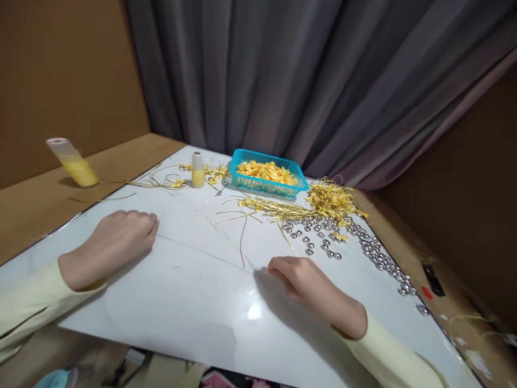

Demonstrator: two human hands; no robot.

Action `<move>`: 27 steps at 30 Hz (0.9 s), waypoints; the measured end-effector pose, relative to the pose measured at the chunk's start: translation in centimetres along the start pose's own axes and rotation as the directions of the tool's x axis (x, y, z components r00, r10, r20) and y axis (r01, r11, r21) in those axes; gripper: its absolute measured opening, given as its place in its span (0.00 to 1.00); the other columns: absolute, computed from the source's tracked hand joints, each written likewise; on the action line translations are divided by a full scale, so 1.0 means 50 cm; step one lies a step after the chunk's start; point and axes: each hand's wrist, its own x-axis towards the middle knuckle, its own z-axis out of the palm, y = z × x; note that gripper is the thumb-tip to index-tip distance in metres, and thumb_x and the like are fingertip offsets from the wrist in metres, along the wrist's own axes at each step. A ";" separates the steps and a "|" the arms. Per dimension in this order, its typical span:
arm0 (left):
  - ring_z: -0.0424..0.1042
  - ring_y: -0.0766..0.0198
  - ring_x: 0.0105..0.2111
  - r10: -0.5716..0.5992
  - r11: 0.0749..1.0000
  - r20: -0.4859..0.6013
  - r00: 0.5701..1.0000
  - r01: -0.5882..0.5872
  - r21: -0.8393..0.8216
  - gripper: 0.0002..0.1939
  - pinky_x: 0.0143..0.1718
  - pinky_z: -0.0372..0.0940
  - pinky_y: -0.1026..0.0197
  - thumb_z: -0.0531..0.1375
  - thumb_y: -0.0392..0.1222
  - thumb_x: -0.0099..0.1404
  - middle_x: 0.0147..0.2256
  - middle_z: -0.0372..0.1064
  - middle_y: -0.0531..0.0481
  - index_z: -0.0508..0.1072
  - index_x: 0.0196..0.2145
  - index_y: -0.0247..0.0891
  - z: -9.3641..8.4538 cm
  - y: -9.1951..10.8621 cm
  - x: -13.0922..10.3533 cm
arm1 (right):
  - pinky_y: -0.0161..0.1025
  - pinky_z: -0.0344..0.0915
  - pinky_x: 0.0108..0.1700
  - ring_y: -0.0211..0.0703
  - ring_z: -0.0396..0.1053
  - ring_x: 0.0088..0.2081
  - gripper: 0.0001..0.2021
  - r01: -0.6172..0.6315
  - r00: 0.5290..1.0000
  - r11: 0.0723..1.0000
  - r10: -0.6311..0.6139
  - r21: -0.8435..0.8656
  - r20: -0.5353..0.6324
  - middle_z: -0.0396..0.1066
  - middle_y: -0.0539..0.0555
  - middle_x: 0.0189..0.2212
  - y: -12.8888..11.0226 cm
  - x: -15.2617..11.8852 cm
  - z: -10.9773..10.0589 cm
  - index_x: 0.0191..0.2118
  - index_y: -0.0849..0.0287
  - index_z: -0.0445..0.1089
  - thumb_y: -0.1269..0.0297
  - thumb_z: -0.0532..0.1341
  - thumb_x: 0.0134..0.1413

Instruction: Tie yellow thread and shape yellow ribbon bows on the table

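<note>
My left hand (pixel 126 233) is closed, with its fingertips pinched, over the left part of the white marbled tabletop (pixel 173 302). A faint thin line runs from near those fingers towards my right hand (pixel 298 276); I cannot tell if it is a thread, its shadow or a mark on the surface. My right hand is also pinched closed, above its own shadow, and what its fingertips hold is hidden. A short dark cord (pixel 242 242) lies between the hands. Gold cords (pixel 278 209) with yellow ribbon flowers lie beyond my right hand.
A blue basket (pixel 301 180) holds yellow flowers. Several silver rings (pixel 377 256) spread along the right edge, below a bunch of gold-corded flowers (pixel 333 199). A small yellow-and-white spool (pixel 197 172) stands at the back; a larger yellow thread spool (pixel 78 168) leans at far left.
</note>
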 end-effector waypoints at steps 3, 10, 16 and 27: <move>0.69 0.50 0.25 0.060 0.987 -0.036 0.998 -0.054 0.149 0.15 0.28 0.52 0.57 0.47 0.41 0.63 0.24 0.72 0.42 0.64 0.21 0.40 0.002 0.000 -0.019 | 0.35 0.50 0.29 0.37 0.58 0.25 0.12 0.105 0.993 0.978 -0.112 -0.178 -0.027 0.66 0.54 0.25 -0.001 -0.001 0.006 0.30 0.62 0.65 0.80 0.47 0.52; 0.68 0.46 0.27 0.130 0.985 -0.278 0.952 -0.092 0.146 0.19 0.32 0.56 0.52 0.53 0.57 0.59 0.23 0.68 0.41 0.64 0.21 0.40 -0.091 0.033 0.005 | 0.36 0.49 0.28 0.38 0.58 0.25 0.13 0.191 0.972 0.939 -0.221 -0.286 -0.078 0.66 0.53 0.26 -0.003 0.005 0.000 0.31 0.62 0.65 0.82 0.47 0.52; 0.69 0.57 0.38 0.764 0.460 0.074 0.641 -0.460 -0.759 0.20 0.37 0.62 0.61 0.49 0.57 0.67 0.41 0.71 0.43 0.67 0.42 0.39 -0.112 0.254 0.048 | 0.35 0.47 0.27 0.37 0.58 0.26 0.11 0.200 0.967 0.937 -0.236 -0.285 -0.096 0.65 0.51 0.25 -0.002 0.006 -0.003 0.32 0.62 0.64 0.83 0.50 0.51; 0.53 0.67 0.22 0.812 0.384 0.251 0.526 -0.158 -0.910 0.11 0.26 0.52 0.66 0.49 0.49 0.69 0.21 0.54 0.59 0.62 0.38 0.38 -0.049 0.329 0.081 | 0.34 0.43 0.25 0.33 0.52 0.21 0.08 0.024 0.988 0.955 0.022 -0.295 0.151 0.64 0.49 0.22 0.052 -0.030 -0.058 0.28 0.61 0.64 0.80 0.54 0.47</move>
